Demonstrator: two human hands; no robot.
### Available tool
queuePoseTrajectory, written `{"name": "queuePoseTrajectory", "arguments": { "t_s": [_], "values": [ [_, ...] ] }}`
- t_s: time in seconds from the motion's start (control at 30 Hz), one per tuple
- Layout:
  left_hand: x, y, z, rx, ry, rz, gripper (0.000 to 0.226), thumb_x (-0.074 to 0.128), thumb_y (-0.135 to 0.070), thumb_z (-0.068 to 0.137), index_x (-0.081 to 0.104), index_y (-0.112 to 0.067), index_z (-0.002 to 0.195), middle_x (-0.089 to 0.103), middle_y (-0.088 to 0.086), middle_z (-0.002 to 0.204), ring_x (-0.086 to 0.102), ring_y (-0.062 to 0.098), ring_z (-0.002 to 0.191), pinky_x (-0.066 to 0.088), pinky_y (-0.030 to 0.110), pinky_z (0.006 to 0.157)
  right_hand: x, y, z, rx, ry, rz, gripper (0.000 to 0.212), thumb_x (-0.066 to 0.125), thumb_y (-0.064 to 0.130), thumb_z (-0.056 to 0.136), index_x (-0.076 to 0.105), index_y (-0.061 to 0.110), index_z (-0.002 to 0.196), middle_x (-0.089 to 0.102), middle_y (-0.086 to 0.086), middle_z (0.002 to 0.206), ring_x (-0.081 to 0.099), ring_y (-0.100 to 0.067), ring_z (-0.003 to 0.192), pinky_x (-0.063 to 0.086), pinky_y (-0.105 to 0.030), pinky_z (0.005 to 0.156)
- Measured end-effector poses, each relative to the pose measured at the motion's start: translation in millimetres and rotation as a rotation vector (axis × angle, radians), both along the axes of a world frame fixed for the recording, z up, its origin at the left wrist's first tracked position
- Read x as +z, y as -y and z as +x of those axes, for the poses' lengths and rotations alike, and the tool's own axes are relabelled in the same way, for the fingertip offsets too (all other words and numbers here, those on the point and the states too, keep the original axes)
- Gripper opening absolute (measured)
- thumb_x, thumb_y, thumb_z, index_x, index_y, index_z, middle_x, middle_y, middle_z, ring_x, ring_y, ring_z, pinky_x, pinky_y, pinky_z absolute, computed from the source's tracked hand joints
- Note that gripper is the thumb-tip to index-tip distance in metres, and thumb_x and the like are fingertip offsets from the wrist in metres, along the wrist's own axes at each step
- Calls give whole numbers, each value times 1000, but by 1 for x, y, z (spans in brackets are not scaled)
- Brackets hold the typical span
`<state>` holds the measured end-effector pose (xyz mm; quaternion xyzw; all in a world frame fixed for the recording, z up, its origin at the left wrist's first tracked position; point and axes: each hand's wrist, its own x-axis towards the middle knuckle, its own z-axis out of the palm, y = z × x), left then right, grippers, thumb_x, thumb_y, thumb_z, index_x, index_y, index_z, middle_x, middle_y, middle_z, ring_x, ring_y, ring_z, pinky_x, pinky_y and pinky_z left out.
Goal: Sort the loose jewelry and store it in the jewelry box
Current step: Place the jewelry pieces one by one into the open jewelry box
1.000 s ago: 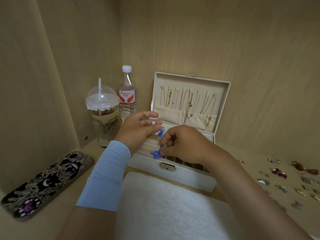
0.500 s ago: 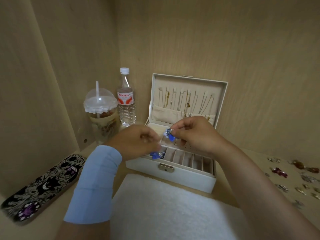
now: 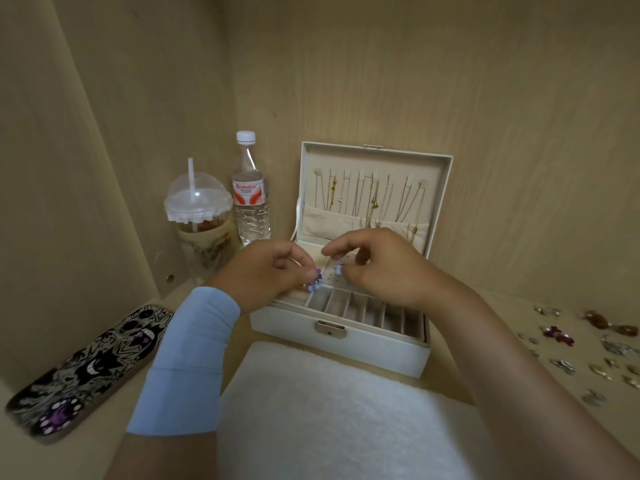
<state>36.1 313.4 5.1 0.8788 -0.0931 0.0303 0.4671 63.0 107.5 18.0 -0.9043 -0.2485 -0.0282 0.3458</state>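
A white jewelry box (image 3: 349,351) stands open at the back of the desk, several thin necklaces hanging inside its raised lid (image 3: 372,188). Both hands hover over its tray. My left hand (image 3: 266,271) pinches a small blue earring (image 3: 314,284) at its fingertips. My right hand (image 3: 377,265) pinches another small blue piece (image 3: 338,270) over the perforated earring panel. The front row of slots shows nothing inside. Loose jewelry (image 3: 585,348) lies scattered on the desk at the far right.
A domed plastic cup with a straw (image 3: 199,220) and a water bottle (image 3: 251,195) stand left of the box. A patterned case (image 3: 93,372) lies at the near left. A white towel (image 3: 322,410) covers the desk in front of the box. Wooden walls enclose the corner.
Both hands have shifted over the tray's back left. The left hand now holds a blue earring up at its fingertips; the right hand's blue piece has come lower, close to the panel.
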Motion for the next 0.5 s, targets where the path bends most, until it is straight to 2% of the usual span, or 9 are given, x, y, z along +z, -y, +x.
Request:
{"name": "queuePoseTrajectory", "arguments": {
  "t_s": [0.07,0.1,0.2,0.3,0.4,0.5],
  "values": [
    [1,4,-1,26,-3,-78,4,69,-19,89,73,-18,87,70,-7,62,57,7,57,49,19,58,3,-4,-5,106,-106,89,34,71,4,86,74,24,114,75,10,101,67,5,79,49,-9,73],
    [1,5,-1,35,-12,-102,6,68,-18,90,73,-18,86,69,-8,60,56,6,55,48,17,56,3,-4,-6,126,-145,145,33,75,3,84,75,19,113,77,6,97,70,2,83,52,-12,77],
    [2,6,1,43,-25,-153,10,66,-22,91,74,-23,84,67,-6,60,54,5,55,45,18,56,-1,-5,-3,94,-149,239,21,81,9,81,79,15,101,79,0,87,75,-12,85,59,-27,86],
    [4,7,-1,31,-33,-142,17,59,-32,95,75,-26,92,65,-5,59,55,5,56,45,22,60,-4,-7,-2,39,-113,254,6,78,15,85,81,17,89,78,-3,81,73,-18,81,57,-37,85],
    [8,2,-8,-91,-120,-218,15,64,-22,92,72,-21,105,74,-1,79,67,13,72,55,25,72,-5,-9,-2,-10,-201,306,2,80,17,83,82,17,84,77,-3,78,65,-5,72,55,-29,76],
    [6,-5,-8,-125,-95,-113,22,75,-11,82,73,-20,102,77,3,91,73,20,88,57,32,87,-6,-10,-4,6,-243,255,4,81,21,81,83,22,84,77,3,77,65,0,72,52,-19,73]
  ]
}}
